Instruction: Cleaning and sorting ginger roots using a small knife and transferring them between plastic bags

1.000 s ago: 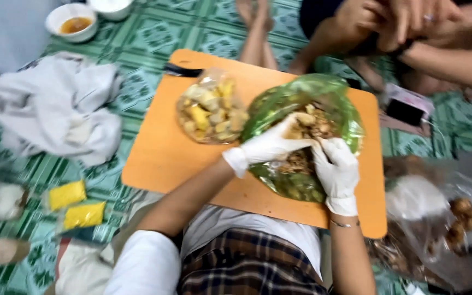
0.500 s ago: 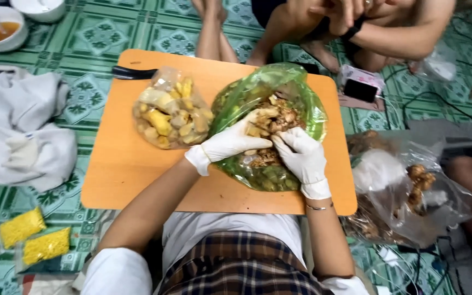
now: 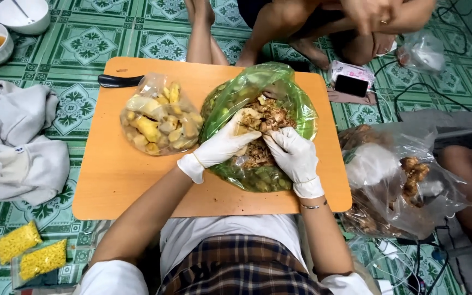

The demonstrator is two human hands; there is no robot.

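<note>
White-gloved, the left hand [image 3: 222, 146] and right hand [image 3: 293, 155] meet at the centre of the frame inside an open green plastic bag [image 3: 258, 123]. Their fingers are pinched narrow on brown shredded food [image 3: 266, 123] piled in the bag. The bag lies on an orange board [image 3: 110, 175] that fills the middle of the frame, right of its centre. Just left of it on the board sits a clear bag of yellow pieces [image 3: 159, 123], with a black knife handle [image 3: 118, 81] beyond that. At lower left two small packets of yellow grains [image 3: 28, 251] lie on the green patterned floor, a grey cloth [image 3: 15, 142] above them. At right is a crumpled clear bag of fried pieces [image 3: 405, 175]. Along the top edge are two bowls [image 3: 6, 24] at upper left, another person's bare legs, and a dark phone [image 3: 352, 86]
</note>
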